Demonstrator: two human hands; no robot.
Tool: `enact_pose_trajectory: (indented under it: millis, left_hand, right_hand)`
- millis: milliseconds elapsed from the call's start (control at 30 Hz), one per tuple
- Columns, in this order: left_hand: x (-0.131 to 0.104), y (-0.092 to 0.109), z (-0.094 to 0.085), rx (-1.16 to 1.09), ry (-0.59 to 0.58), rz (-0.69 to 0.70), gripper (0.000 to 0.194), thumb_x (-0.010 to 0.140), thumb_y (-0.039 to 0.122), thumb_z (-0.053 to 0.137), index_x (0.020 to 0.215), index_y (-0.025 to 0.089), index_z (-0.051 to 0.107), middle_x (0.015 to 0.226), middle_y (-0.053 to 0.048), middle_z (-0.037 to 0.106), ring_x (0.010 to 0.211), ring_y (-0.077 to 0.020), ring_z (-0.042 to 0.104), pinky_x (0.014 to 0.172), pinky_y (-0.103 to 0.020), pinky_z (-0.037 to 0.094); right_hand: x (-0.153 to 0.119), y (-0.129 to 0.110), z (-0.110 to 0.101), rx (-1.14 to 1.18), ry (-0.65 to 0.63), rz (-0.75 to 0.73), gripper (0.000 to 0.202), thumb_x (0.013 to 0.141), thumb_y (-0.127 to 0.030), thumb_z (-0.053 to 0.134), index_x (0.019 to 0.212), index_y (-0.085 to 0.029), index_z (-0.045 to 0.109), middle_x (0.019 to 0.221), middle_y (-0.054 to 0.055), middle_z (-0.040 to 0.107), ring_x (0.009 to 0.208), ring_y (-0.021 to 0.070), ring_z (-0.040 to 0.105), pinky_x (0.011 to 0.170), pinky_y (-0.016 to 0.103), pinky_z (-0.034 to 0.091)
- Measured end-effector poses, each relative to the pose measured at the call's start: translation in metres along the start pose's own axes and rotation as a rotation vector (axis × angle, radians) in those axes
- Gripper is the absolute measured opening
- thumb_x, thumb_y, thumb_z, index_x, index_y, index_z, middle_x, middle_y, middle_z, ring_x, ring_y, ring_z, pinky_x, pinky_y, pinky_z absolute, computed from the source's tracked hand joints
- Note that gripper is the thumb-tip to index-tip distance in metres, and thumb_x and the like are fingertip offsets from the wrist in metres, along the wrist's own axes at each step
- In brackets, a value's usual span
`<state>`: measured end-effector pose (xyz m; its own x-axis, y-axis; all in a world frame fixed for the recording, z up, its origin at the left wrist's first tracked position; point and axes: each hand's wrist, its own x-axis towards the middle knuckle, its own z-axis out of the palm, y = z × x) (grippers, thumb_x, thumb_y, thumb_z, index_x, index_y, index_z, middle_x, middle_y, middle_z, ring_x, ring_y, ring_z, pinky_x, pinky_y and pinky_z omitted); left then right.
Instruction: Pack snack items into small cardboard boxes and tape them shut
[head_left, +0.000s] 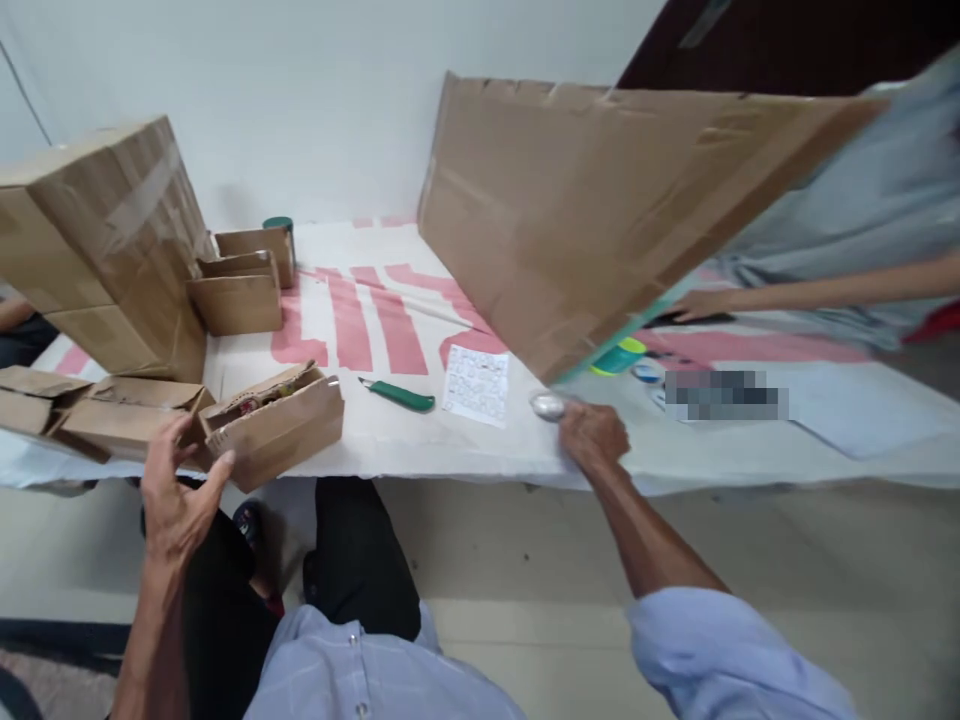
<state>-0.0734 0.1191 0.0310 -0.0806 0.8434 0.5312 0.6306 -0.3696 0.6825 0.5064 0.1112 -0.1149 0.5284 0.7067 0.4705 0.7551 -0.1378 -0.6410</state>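
Observation:
My left hand [178, 492] has its fingers apart at the table's front edge, beside a small open-topped cardboard box [277, 432] with some contents showing. Its fingertips are near a second small box [135, 408] with its flaps folded over. On the right, my right hand [595, 432] is closed around a spoon-like shiny metal object [548, 404], low over the tabletop. Between the hands lie a green utility knife [401, 395] and a white printed sheet [477, 385].
A large cardboard panel [585, 210] leans at the back. Taped big boxes [112, 240] stand left, near two small open boxes [238, 300]. Another person's hand [701, 305] rests at the right, near a yellow-green tape roll [619, 357] and a flat sheet [870, 410].

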Motion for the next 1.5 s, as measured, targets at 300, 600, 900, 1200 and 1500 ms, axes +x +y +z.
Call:
enact_pose_trajectory:
  millis: [300, 600, 900, 1200, 1500]
  left_hand:
    - [0.018, -0.025, 0.008, -0.007, -0.288, 0.018, 0.059, 0.082, 0.050, 0.081, 0.131, 0.023, 0.063, 0.159, -0.017, 0.053, 0.155, -0.0390, 0.046, 0.129, -0.061, 0.037]
    - [0.016, -0.030, -0.001, -0.141, -0.402, 0.009, 0.054, 0.093, 0.067, 0.066, 0.119, 0.021, 0.076, 0.156, -0.017, 0.055, 0.155, -0.0370, 0.045, 0.132, -0.059, 0.032]
    - [0.014, -0.048, 0.009, -0.099, -0.436, -0.052, 0.067, 0.081, 0.074, 0.079, 0.127, 0.026, 0.075, 0.176, -0.013, 0.034, 0.166, -0.0408, 0.029, 0.135, -0.062, 0.027]
    - [0.014, -0.054, 0.022, -0.036, -0.465, 0.066, 0.112, 0.065, 0.072, 0.093, 0.156, 0.024, 0.050, 0.164, -0.018, 0.035, 0.163, -0.0420, 0.029, 0.136, -0.061, 0.026]
    - [0.016, -0.057, 0.025, -0.058, -0.475, 0.085, 0.125, 0.058, 0.076, 0.095, 0.161, 0.025, 0.044, 0.162, -0.019, 0.034, 0.161, -0.0459, 0.030, 0.132, -0.067, 0.029]
  right_hand:
    - [0.000, -0.124, 0.034, 0.141, -0.069, -0.332, 0.034, 0.099, -0.043, 0.058, 0.117, -0.019, 0.074, 0.118, 0.018, 0.072, 0.111, 0.0338, 0.068, 0.094, 0.053, 0.060]
    - [-0.059, -0.297, 0.058, 0.387, -0.438, -1.009, 0.023, 0.103, -0.025, 0.065, 0.124, -0.021, 0.076, 0.119, 0.014, 0.076, 0.113, 0.0278, 0.069, 0.097, 0.046, 0.059]
    - [-0.101, -0.278, 0.042, 0.413, -0.453, -1.106, 0.018, 0.103, -0.012, 0.059, 0.100, -0.021, 0.075, 0.102, 0.010, 0.078, 0.094, 0.0221, 0.070, 0.085, 0.039, 0.061]
    - [-0.074, -0.294, 0.068, 0.410, -0.622, -0.979, 0.020, 0.107, -0.019, 0.057, 0.111, -0.021, 0.076, 0.110, 0.012, 0.077, 0.105, 0.0251, 0.073, 0.095, 0.044, 0.064]
    - [-0.041, -0.326, 0.113, -0.187, -0.838, -0.933, 0.039, 0.095, -0.031, 0.081, 0.131, -0.020, 0.070, 0.137, 0.016, 0.067, 0.128, 0.0320, 0.061, 0.108, 0.047, 0.052]
